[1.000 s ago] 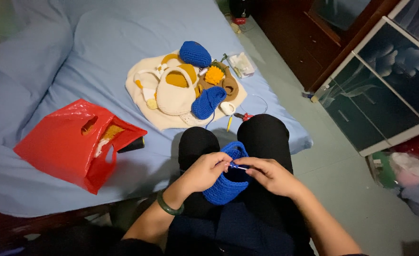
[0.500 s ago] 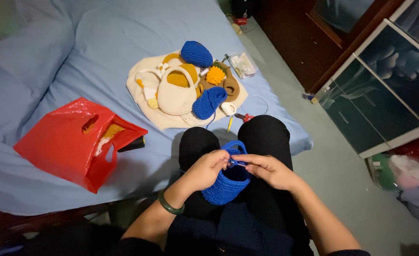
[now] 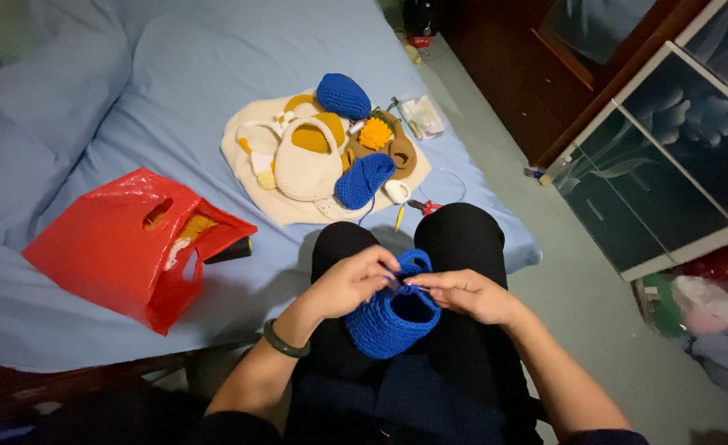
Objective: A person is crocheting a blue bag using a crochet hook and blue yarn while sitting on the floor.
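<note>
Blue crocheted pouch (image 3: 393, 317) lay on the person's lap in the head view, its rim pinched between both hands. Left hand (image 3: 349, 282) gripped the near edge, a green bangle (image 3: 285, 339) on its wrist; right hand (image 3: 463, 294) closed on the opposite edge, fingers curled tight. Beyond the knees, on the bed (image 3: 174, 74), sat a cream cloth (image 3: 253, 144) heaped with crocheted pieces and a red plastic bag (image 3: 121, 243).

Soft, even light falls on the blue bed (image 3: 174, 74), dimmer toward the lower corners; the red bag (image 3: 125, 247) shines faintly, the glass cabinet (image 3: 669, 165) throws pale reflections, and edges bend wide and slightly soft
</note>
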